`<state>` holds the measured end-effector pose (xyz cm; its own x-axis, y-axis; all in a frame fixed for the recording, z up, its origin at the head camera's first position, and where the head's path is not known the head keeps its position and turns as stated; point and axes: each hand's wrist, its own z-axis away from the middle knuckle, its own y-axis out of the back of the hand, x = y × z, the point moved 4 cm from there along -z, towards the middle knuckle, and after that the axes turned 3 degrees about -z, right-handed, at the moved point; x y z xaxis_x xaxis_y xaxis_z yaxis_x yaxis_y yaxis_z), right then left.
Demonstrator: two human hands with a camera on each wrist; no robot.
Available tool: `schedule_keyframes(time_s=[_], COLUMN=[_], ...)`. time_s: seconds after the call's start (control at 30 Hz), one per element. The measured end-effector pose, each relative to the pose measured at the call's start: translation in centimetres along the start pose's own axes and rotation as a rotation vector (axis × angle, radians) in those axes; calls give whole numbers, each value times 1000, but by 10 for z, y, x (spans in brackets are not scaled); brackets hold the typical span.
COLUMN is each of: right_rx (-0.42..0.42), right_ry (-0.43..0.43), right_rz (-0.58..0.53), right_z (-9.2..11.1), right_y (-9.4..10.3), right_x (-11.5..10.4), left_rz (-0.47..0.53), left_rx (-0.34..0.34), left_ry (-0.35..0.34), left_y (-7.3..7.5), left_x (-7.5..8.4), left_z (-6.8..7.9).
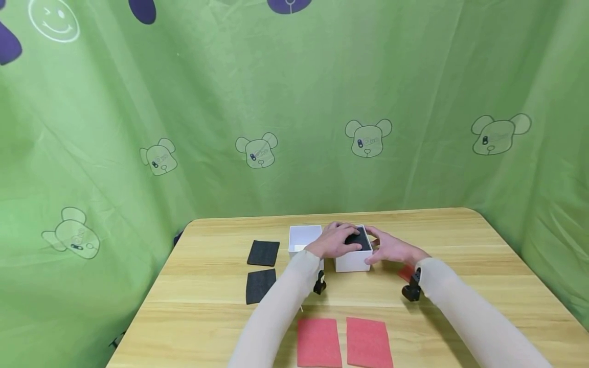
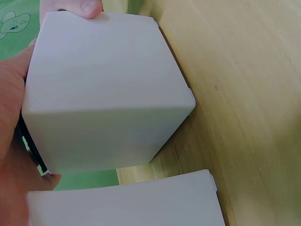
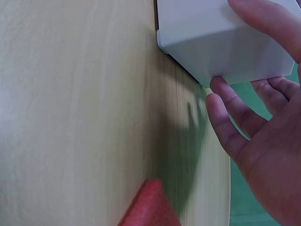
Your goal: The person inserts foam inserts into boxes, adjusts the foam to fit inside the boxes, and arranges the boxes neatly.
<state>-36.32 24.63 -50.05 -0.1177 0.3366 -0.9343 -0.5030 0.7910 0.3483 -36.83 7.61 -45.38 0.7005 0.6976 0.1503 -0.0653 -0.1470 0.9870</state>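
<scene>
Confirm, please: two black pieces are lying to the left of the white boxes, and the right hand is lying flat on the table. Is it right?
The right hand is not flat on the table: the right wrist view shows it holding a white box. The rest is correct.

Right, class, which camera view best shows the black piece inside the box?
The head view: it looks into the white box, where the black piece shows, partly covered by the left hand. The left wrist view shows mainly box walls and a dark strip, perhaps the piece's edge; the right wrist view shows no black piece.
</scene>
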Motion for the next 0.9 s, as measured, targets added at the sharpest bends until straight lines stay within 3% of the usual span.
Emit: schedule_keyframes(time_s=[0.33, 0.9], right_rx=[3, 21], right_ry=[-9, -6], right_rz=[3, 38], right_z=[0, 0], right_y=[0, 0], right_x=[-2, 1], left_rz=[17, -11], left_rx=[2, 10], left_ry=[7, 27], left_y=[10, 8], left_x=[-11, -21], left_z=[12, 17])
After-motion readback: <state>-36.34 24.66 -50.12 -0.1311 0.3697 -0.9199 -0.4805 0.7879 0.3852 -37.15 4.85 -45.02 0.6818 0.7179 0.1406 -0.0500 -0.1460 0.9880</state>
